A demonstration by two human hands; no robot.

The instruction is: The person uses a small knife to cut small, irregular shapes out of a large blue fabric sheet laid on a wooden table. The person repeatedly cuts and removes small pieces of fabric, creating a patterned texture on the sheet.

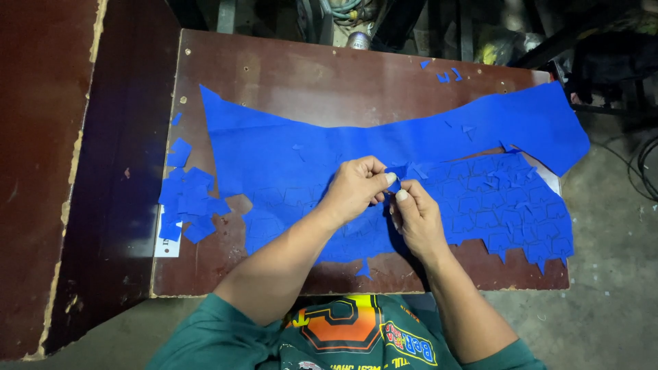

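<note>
A large blue sheet [301, 147] cut into many small outlined shapes lies across a dark brown table [322, 75]. My left hand [356, 186] and my right hand [415, 216] meet over the middle of the sheet. Both pinch a small blue cut piece [399, 171] between thumb and fingertips, just above the sheet. To the left, a pile of loose blue cut pieces [188, 202] lies partly on a white paper [166, 245] at the table's left edge.
Small blue scraps [445, 74] are scattered near the table's far edge and another scrap [363, 269] lies near the front edge. A second brown board [41, 171] stands to the left. Dark machine parts and cables [356, 17] sit beyond the table.
</note>
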